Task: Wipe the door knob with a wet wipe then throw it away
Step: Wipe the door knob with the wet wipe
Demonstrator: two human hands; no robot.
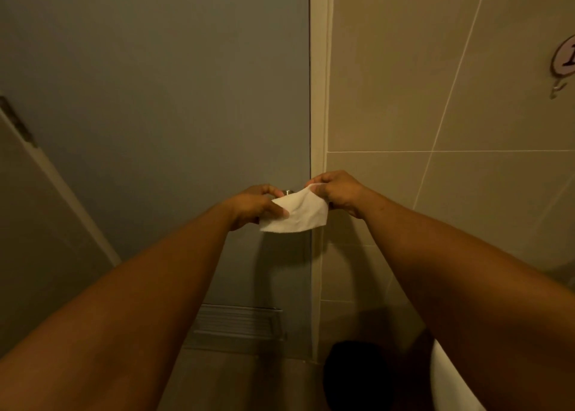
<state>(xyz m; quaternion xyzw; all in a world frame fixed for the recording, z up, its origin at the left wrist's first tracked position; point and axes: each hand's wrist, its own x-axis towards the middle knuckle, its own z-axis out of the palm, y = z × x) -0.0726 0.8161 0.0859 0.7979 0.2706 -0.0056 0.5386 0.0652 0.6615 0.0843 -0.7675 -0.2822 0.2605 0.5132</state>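
Holding a white wet wipe (294,213) between them, the two hands are stretched out in front of a grey door (155,99). The left hand (256,203) pinches the left edge of the wipe with thumb and fingers, and the right hand (337,193) pinches its upper right corner, so the wipe is spread flat between the hands. Only a small part of the metal door knob (287,192) shows, just above the wipe and between the two hands; the wipe hides the rest. I cannot tell if the wipe touches the knob. A pale door frame (320,99) runs beside the door, with a beige tiled wall (435,115) to its right. A vent grille (236,323) sits low in the door.
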